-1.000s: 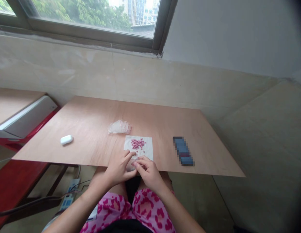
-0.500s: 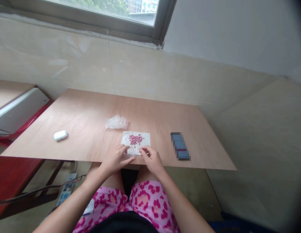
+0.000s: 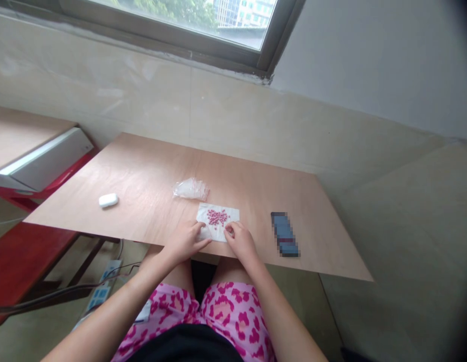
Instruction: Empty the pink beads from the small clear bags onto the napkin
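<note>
A white paper sheet (image 3: 230, 213) lies near the table's front edge with a heap of small pink pills (image 3: 217, 217) on it. My left hand (image 3: 185, 242) rests at the sheet's near left corner, its fingers closed on a small clear bag (image 3: 205, 233). My right hand (image 3: 241, 242) sits at the sheet's near edge, thumb and forefinger pinched together just in front of the pills. What the pinch holds is too small to see. Both forearms reach in from the bottom over pink patterned shorts.
A pile of small clear bags (image 3: 190, 188) lies just behind the sheet. A small white case (image 3: 108, 200) sits at the left of the plywood table (image 3: 143, 166), a dark phone (image 3: 285, 234) at the right. A red bench (image 3: 25, 251) stands left; cables lie on the floor.
Both hands have moved forward from the table's edge onto the near side of the sheet. The right hand's pinch now sits right by the pills. The camera has tilted and shifted a little.
</note>
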Demonstrator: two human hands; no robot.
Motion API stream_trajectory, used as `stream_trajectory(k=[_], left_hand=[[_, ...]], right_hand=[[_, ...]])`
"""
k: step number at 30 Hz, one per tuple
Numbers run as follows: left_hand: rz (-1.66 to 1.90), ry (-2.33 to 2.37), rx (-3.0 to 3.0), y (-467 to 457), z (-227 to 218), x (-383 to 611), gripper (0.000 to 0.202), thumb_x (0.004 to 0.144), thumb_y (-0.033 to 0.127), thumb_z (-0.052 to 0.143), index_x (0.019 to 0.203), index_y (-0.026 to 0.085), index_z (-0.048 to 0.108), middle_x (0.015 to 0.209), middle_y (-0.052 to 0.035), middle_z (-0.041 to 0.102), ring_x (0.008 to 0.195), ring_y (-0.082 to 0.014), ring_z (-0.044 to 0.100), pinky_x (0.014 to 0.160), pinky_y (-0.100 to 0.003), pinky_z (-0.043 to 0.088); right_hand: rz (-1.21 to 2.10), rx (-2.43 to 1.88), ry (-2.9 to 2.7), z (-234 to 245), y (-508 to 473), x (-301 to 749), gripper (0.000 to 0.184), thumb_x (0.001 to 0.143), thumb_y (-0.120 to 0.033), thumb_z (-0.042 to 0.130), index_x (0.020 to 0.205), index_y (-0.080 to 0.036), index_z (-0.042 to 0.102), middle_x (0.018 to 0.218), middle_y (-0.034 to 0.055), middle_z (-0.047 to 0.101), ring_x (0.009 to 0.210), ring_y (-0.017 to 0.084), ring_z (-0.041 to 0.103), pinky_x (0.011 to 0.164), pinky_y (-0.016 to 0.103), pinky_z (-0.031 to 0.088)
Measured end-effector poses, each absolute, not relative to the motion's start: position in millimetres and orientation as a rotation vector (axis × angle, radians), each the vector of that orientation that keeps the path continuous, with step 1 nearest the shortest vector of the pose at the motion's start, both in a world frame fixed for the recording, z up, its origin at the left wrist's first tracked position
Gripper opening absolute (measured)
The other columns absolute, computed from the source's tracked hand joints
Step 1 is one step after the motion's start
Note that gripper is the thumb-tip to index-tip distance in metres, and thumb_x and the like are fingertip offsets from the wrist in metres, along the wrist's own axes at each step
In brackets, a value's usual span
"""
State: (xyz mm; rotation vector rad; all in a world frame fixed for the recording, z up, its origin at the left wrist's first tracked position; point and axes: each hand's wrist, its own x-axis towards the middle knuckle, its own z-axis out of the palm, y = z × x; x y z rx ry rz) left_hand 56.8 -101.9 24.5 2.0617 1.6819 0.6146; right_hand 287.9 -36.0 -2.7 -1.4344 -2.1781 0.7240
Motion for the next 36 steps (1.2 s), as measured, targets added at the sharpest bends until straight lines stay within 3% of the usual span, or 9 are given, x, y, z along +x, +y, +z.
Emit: stream_trajectory(k=[5,11,15,20,26,31,36], left_hand=[[0.609,1.665,2.071,-101.6,23.5,58.8,0.036,0.094,0.051,0.067,0.111,0.019,0.064,0.095,-0.009,0.068,0.088,-0.0283,0.066,0.075,-0.037,0.05],[0.643,1.663,2.05,-101.8,24.2,62.6,0.044,0.092,0.049,0.069,0.121,0.017,0.06,0.1,-0.0102,0.07,0.091,-0.03,0.067,0.077,-0.039,0.051],[0.655,1.629,2.049,-102.8,22.7,63.6,0.044,0.092,0.048,0.07,0.123,0.019,0.059,0.104,-0.0109,0.07,0.097,-0.0314,0.068,0.081,-0.041,0.052],[0.664,1.629,2.038,-102.0,21.5,63.2,0.045,0.091,0.045,0.071,0.125,0.018,0.058,0.108,-0.0119,0.071,0.098,-0.0314,0.069,0.082,-0.041,0.053],[0.693,1.612,2.048,-101.4,21.4,62.6,0.044,0.091,0.046,0.071,0.124,0.018,0.06,0.11,-0.012,0.072,0.1,-0.0319,0.069,0.083,-0.042,0.054],[0.682,1.62,2.046,-102.1,21.5,61.9,0.044,0.092,0.048,0.07,0.123,0.019,0.06,0.107,-0.0109,0.072,0.095,-0.0301,0.07,0.08,-0.04,0.053],[0.672,1.616,2.051,-102.2,22.2,62.1,0.043,0.092,0.049,0.07,0.121,0.019,0.061,0.105,-0.0107,0.072,0.095,-0.0302,0.069,0.08,-0.04,0.053]], right_hand=[[0.752,-1.382,-2.12,-0.2,-34.5,290.6,0.013,0.092,-0.021,0.058,0.088,-0.02,0.07,0.09,0.0056,0.071,0.078,0.02,0.066,0.077,0.03,0.05],[1.028,-1.421,-1.673,8.5,-38.4,276.1,0.029,0.094,-0.044,0.059,0.088,-0.019,0.071,0.076,0.004,0.072,0.063,0.019,0.063,0.06,0.028,0.047],[1.229,-1.254,-1.765,12.7,-49.6,263.5,0.032,0.095,-0.048,0.061,0.094,-0.019,0.076,0.082,0.0038,0.075,0.068,0.019,0.065,0.061,0.026,0.049],[0.932,-1.298,-1.923,12.3,-48.7,269.3,0.022,0.098,-0.034,0.058,0.098,-0.021,0.076,0.091,0.0043,0.076,0.07,0.018,0.065,0.07,0.029,0.052],[0.636,-1.263,-2.319,6.0,-51.0,271.1,0.027,0.099,-0.02,0.054,0.118,-0.026,0.073,0.109,0.0067,0.071,0.091,0.02,0.069,0.083,0.029,0.052],[0.532,-1.384,-2.353,5.8,-56.3,266.3,0.014,0.101,-0.024,0.057,0.103,-0.024,0.071,0.102,0.0054,0.068,0.087,0.02,0.068,0.079,0.028,0.051],[0.549,-1.399,-2.346,6.5,-56.1,266.1,0.012,0.101,-0.025,0.058,0.102,-0.024,0.07,0.102,0.0046,0.068,0.086,0.019,0.067,0.078,0.027,0.049]])
